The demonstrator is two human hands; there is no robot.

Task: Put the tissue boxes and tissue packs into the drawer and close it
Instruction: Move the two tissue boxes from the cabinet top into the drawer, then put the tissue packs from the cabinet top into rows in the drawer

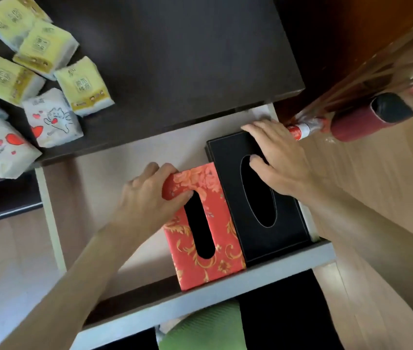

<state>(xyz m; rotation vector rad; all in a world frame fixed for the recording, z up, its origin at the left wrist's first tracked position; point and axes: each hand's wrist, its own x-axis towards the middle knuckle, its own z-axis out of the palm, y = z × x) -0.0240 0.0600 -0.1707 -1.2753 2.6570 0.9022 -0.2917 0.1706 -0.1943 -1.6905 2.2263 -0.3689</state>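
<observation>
Red floral tissue box: in the open drawer, near end against the front wall, far end under my left hand. That hand grips the far end, fingers over the edge, thumb at the slot.

Black tissue box: in the drawer's right side, touching the red box along its long side. My right hand rests on top, fingers spread, one fingertip at the oval opening.

Drawer contents: these two boxes only; left portion bare.

Tissue packs: yellow ones and heart-and-cat printed ones, loose on the dark tabletop beyond the drawer, well apart from both hands.
</observation>
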